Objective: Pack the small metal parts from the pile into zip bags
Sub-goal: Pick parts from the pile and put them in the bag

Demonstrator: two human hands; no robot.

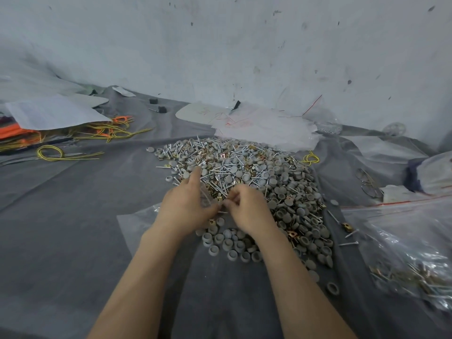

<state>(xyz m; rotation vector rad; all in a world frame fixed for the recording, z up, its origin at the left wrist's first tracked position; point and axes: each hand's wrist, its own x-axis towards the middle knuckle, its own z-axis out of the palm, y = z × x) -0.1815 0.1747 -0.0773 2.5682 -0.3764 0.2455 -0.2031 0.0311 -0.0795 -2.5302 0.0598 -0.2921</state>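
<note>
Pile (244,179) centre; bags (411,260) right (wires (97,133) left).

I find no text I can read from here. The white sheet (195,111) at the back carries faint red scribbles, yet no letter or number comes clear. The paper (53,111) at far left shows pale grey marks, too blurred to read. The zip bag (391,228) at right shows only a red strip.

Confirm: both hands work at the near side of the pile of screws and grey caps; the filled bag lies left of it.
Wrong side: in the head view the filled bag lies right of the pile. The left hand and right hand do work at its near side.
</note>
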